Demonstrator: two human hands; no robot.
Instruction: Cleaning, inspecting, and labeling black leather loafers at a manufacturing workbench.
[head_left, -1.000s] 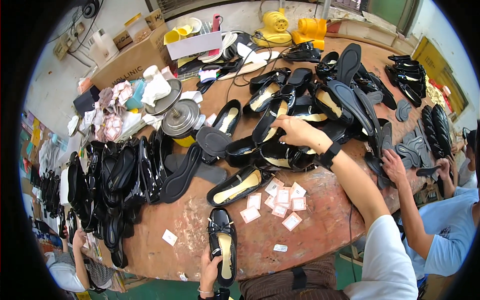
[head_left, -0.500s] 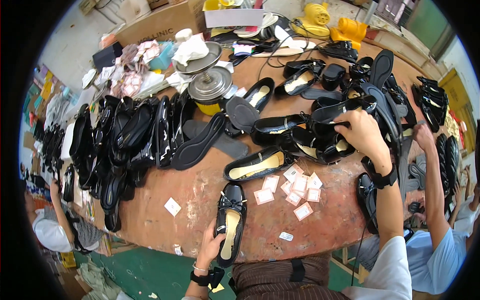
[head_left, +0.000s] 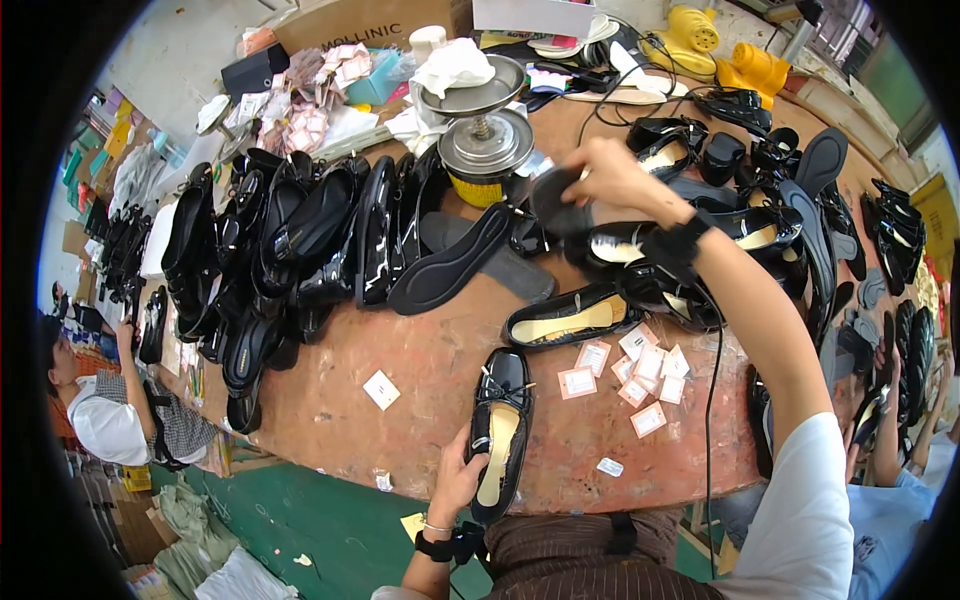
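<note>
My left hand (head_left: 461,482) grips a black patent loafer (head_left: 503,430) by its heel end, near the table's front edge. The shoe has a small bow, and its pale inside faces up with the toe pointing away from me. Across the table, my right hand (head_left: 622,180) pinches the edge of a dark insole (head_left: 557,203), which is smeared by motion. Beside that insole lie other black shoes, one of them a loafer (head_left: 572,316) with a pale lining. A long black insole (head_left: 452,262) rests to the left.
Many black shoes (head_left: 318,215) are heaped at the left, more at the right. Small paper tags (head_left: 650,362) lie near the middle, with a single tag (head_left: 381,390) apart. A metal stand (head_left: 486,140) rises behind. A black cable (head_left: 714,400) hangs by my right arm. Co-workers sit at both sides.
My right hand has left the shoes at the right and moved left to the dark insole. My left hand still holds the loafer. The whole view has shifted, so the table appears further right.
</note>
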